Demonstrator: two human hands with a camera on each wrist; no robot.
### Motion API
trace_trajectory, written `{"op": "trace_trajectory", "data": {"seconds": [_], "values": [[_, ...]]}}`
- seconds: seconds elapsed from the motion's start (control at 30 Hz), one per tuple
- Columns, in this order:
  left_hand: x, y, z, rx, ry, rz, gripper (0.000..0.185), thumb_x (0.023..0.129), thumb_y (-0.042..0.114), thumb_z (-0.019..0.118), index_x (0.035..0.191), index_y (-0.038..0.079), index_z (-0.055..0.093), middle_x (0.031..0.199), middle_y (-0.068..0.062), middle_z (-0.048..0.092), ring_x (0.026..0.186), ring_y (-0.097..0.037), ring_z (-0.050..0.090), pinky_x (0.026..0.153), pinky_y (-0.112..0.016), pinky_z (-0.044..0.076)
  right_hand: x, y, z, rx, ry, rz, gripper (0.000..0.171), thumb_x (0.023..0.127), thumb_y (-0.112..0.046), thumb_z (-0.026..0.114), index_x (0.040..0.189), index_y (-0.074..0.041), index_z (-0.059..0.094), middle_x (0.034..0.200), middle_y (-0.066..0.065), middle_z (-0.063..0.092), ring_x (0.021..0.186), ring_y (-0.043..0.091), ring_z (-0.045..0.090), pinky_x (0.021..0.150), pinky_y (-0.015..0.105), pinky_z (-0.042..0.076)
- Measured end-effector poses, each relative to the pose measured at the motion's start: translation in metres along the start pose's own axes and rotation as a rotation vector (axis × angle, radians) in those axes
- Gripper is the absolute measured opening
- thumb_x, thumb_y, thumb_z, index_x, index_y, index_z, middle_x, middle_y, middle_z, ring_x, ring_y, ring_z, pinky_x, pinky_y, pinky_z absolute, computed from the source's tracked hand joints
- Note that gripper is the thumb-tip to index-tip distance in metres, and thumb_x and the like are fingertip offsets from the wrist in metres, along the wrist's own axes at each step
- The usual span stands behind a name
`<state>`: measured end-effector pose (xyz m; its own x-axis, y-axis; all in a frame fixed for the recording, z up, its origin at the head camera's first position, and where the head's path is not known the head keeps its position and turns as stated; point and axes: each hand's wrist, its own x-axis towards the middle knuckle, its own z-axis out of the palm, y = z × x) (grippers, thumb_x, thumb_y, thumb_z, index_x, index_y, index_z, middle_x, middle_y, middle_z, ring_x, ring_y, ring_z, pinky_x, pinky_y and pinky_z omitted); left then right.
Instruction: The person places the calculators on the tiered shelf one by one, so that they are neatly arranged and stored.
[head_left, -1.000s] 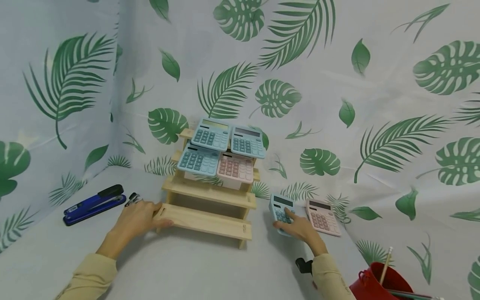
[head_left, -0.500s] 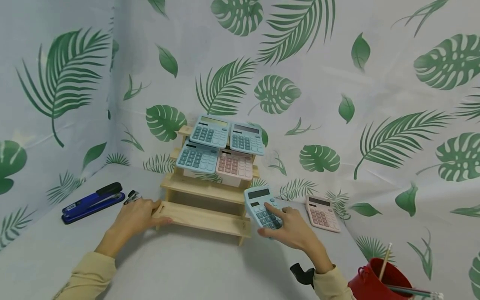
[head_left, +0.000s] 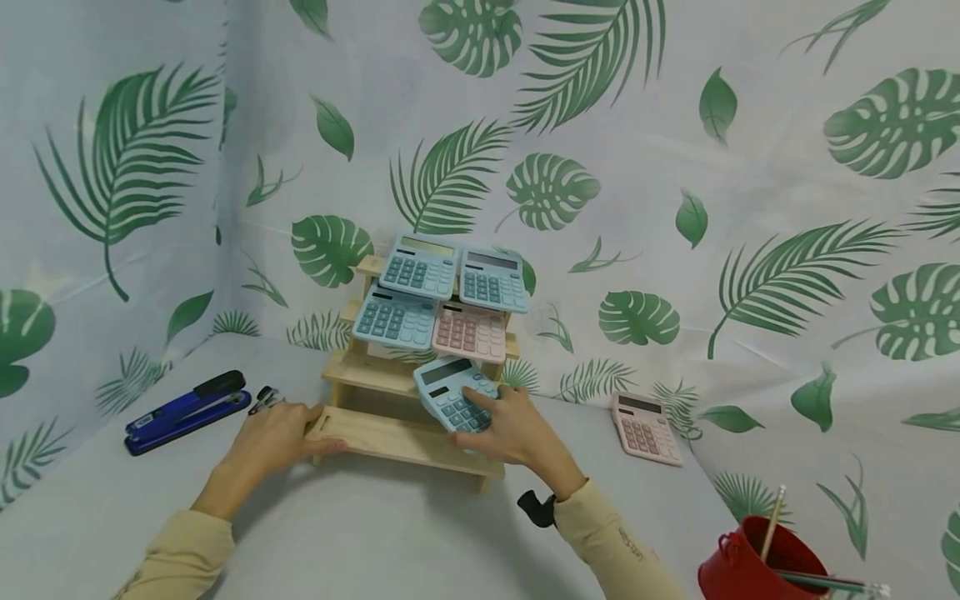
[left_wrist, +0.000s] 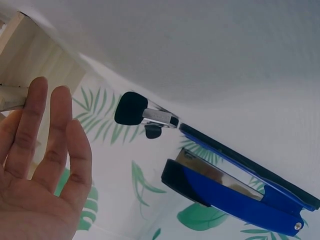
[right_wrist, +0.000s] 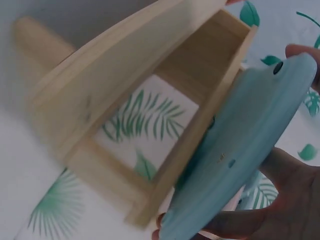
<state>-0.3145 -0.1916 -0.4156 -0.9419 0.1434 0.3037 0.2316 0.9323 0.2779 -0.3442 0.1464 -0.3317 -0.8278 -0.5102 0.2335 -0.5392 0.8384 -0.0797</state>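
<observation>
In the head view my right hand (head_left: 513,425) holds a light blue calculator (head_left: 442,387), thumb at its lower edge and index finger over its keys. It is tilted in front of the two lower steps of a wooden tiered rack (head_left: 390,435). The right wrist view shows the calculator's smooth underside (right_wrist: 232,145) beside the rack's frame. My left hand (head_left: 273,435) grips the left end of the lowest step, thumb on top. Higher up rest three blue calculators (head_left: 420,268) and a pink calculator (head_left: 468,333). Another pink calculator (head_left: 647,429) lies on the table at the right.
A blue stapler (head_left: 187,412) lies left of the rack, with a small black-and-silver item (left_wrist: 159,118) next to it. A red bucket (head_left: 738,562) holding pencils stands at the front right. Leaf-printed cloth (head_left: 675,275) hangs behind.
My right hand has lifted the blue calculator off the table beside the pink one and carried it left to the rack. The left hand has stayed on the lowest step.
</observation>
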Motion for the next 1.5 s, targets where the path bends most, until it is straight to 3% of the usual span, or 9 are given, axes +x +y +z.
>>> {"op": "trace_trajectory", "data": {"seconds": [0.23, 0.33, 0.47, 0.6, 0.8, 0.93, 1.07, 1.2, 1.5], "values": [[-0.003, 0.0, 0.003, 0.009, -0.025, -0.009, 0.071, 0.074, 0.07, 0.073, 0.11, 0.009, 0.071, 0.082, -0.013, 0.07, 0.062, -0.018, 0.055, 0.051, -0.036, 0.041, 0.025, -0.027, 0.024, 0.003, 0.039, 0.081, 0.078, 0.085, -0.07, 0.06, 0.143, -0.018, 0.057, 0.14, 0.039, 0.049, 0.125, 0.055, 0.051, 0.105, 0.062, 0.039], [-0.003, 0.0, 0.002, 0.017, -0.012, -0.004, 0.07, 0.074, 0.07, 0.074, 0.108, 0.009, 0.071, 0.08, -0.013, 0.069, 0.06, -0.018, 0.054, 0.05, -0.035, 0.041, 0.034, -0.042, 0.029, -0.005, 0.019, 0.135, 0.083, 0.088, -0.076, 0.05, 0.147, -0.018, 0.051, 0.141, 0.039, 0.049, 0.13, 0.058, 0.046, 0.109, 0.064, 0.035], [-0.001, 0.0, 0.0, 0.014, 0.017, 0.008, 0.06, 0.075, 0.066, 0.076, 0.095, 0.011, 0.068, 0.07, -0.007, 0.061, 0.057, -0.017, 0.05, 0.048, -0.033, 0.037, 0.045, -0.06, 0.03, -0.04, -0.026, 0.146, 0.09, 0.088, -0.079, 0.046, 0.15, -0.014, 0.047, 0.116, 0.032, 0.068, 0.126, 0.049, 0.054, 0.113, 0.058, 0.033], [0.002, 0.0, -0.001, 0.003, 0.03, 0.017, 0.058, 0.075, 0.065, 0.076, 0.094, 0.011, 0.068, 0.068, -0.004, 0.059, 0.056, -0.016, 0.048, 0.049, -0.032, 0.036, 0.055, -0.075, 0.036, -0.185, -0.009, 0.092, 0.083, 0.092, -0.074, 0.047, 0.148, -0.012, 0.049, 0.092, 0.024, 0.073, 0.114, 0.043, 0.062, 0.107, 0.053, 0.037], [0.001, 0.0, 0.0, -0.019, 0.033, 0.019, 0.052, 0.076, 0.064, 0.076, 0.082, 0.015, 0.059, 0.062, 0.003, 0.041, 0.054, -0.013, 0.039, 0.048, -0.03, 0.028, 0.065, -0.095, 0.053, -0.412, 0.161, 0.046, 0.072, 0.095, -0.071, 0.046, 0.138, -0.016, 0.061, 0.085, 0.019, 0.076, 0.106, 0.039, 0.068, 0.096, 0.049, 0.044], [-0.001, 0.001, 0.0, -0.028, 0.046, 0.012, 0.053, 0.077, 0.062, 0.076, 0.073, 0.018, 0.048, 0.063, 0.005, 0.029, 0.055, -0.013, 0.034, 0.049, -0.029, 0.024, 0.073, -0.107, 0.06, -0.477, 0.211, 0.066, 0.071, 0.095, -0.073, 0.043, 0.134, -0.017, 0.064, 0.083, 0.016, 0.076, 0.101, 0.036, 0.07, 0.091, 0.046, 0.044], [-0.001, 0.002, 0.0, -0.02, 0.048, 0.016, 0.053, 0.077, 0.062, 0.076, 0.073, 0.018, 0.047, 0.063, 0.005, 0.031, 0.055, -0.013, 0.036, 0.049, -0.03, 0.026, 0.076, -0.112, 0.06, -0.444, 0.173, 0.109, 0.075, 0.094, -0.075, 0.041, 0.137, -0.016, 0.061, 0.103, 0.022, 0.075, 0.106, 0.039, 0.067, 0.096, 0.047, 0.043], [0.0, 0.003, 0.0, -0.022, 0.019, 0.005, 0.051, 0.077, 0.063, 0.076, 0.079, 0.017, 0.054, 0.064, 0.005, 0.031, 0.056, -0.013, 0.036, 0.049, -0.03, 0.026, 0.069, -0.105, 0.053, -0.307, 0.096, 0.137, 0.077, 0.093, -0.075, 0.042, 0.143, -0.018, 0.055, 0.126, 0.025, 0.066, 0.12, 0.039, 0.061, 0.107, 0.048, 0.04], [0.0, 0.003, -0.002, -0.004, -0.042, -0.035, 0.069, 0.075, 0.068, 0.075, 0.112, 0.01, 0.071, 0.074, -0.005, 0.06, 0.061, -0.016, 0.048, 0.05, -0.033, 0.036, 0.02, -0.039, 0.053, -0.064, 0.123, 0.141, 0.069, 0.087, -0.06, 0.064, 0.14, -0.017, 0.052, 0.139, 0.016, 0.054, 0.129, 0.041, 0.046, 0.103, 0.057, 0.038]]}}
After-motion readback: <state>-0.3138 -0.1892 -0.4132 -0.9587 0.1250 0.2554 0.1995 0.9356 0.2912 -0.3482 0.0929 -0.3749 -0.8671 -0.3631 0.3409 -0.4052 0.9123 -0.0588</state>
